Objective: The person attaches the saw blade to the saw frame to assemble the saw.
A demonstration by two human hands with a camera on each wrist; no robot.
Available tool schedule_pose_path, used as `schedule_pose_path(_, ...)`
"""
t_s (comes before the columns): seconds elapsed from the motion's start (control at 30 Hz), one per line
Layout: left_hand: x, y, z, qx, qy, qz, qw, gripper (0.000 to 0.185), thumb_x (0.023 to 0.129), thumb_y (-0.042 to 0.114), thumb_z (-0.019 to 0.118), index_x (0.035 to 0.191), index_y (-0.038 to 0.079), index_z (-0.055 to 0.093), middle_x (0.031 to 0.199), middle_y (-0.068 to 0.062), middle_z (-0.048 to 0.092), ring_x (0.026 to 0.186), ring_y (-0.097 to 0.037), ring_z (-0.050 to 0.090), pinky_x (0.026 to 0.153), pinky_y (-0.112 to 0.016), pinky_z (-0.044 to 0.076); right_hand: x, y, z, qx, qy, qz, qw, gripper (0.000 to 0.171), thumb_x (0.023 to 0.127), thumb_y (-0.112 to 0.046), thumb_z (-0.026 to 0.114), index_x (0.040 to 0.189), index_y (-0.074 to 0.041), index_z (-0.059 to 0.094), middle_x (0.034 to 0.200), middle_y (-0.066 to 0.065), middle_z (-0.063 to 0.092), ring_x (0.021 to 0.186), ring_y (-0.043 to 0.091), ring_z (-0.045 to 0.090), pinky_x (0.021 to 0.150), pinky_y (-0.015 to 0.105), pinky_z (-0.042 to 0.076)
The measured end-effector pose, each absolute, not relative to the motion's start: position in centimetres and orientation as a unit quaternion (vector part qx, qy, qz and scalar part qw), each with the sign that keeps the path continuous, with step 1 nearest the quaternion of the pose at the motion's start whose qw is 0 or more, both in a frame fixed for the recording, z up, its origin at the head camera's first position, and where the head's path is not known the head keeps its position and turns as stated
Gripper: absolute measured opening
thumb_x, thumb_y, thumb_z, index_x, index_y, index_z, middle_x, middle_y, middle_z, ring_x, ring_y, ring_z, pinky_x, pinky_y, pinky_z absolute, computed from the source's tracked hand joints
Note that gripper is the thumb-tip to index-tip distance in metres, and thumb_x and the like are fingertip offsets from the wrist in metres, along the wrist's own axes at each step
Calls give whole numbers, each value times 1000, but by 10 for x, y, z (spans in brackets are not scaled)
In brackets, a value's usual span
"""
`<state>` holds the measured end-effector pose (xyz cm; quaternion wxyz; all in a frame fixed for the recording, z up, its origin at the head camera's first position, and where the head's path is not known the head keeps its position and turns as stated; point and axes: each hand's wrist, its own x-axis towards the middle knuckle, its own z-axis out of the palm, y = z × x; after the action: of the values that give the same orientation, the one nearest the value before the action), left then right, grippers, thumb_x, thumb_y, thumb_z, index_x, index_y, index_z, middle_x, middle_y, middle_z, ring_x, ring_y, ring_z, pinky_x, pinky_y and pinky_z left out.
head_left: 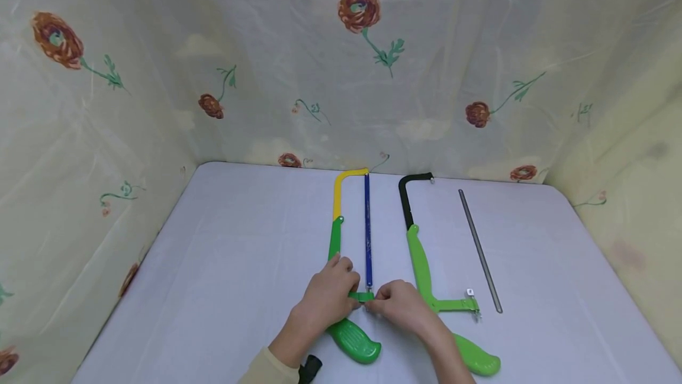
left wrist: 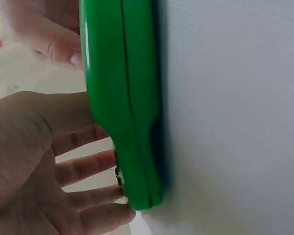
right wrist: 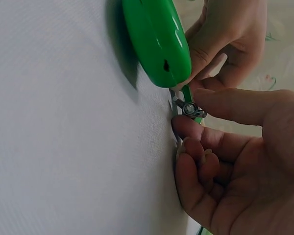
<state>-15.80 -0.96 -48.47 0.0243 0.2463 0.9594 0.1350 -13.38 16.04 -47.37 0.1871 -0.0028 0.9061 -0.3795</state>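
A hacksaw with a green handle, a yellow front frame and a blue blade lies on the table. My left hand holds its frame just above the handle, thumb and fingers around the green crosspiece. At the outer end of that crosspiece, my right hand pinches a metal wing nut between thumb and index finger. Its other fingers curl in toward the palm. Seen from the left wrist, the green handle hides part of both hands.
Right of the hands lies a second hacksaw with a light green handle and black front frame, no blade fitted. A loose grey blade lies beyond it. A black object sits by the left sleeve. Floral curtains border the white table.
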Motion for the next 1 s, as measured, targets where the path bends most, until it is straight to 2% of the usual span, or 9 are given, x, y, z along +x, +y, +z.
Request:
schedule_pose_path(0.57,-161,-9,-485,241,958,150,33,20,78,33,84,78,19,70,116,-4,64,136,-37,49,90,-50,59,-137,167,-475,-4,891,-401,211,27,86,-26,71,68,-7,66,56,-4,49,56,11,43,52,22,33)
schedule_pose_path(1.0,-162,-9,-487,244,958,148,21,23,77,34,85,76,16,71,112,-3,65,135,-35,51,99,-45,56,-137,172,-477,-2,882,-423,208,19,86,-22,70,76,-7,71,60,-3,53,59,11,46,54,22,37)
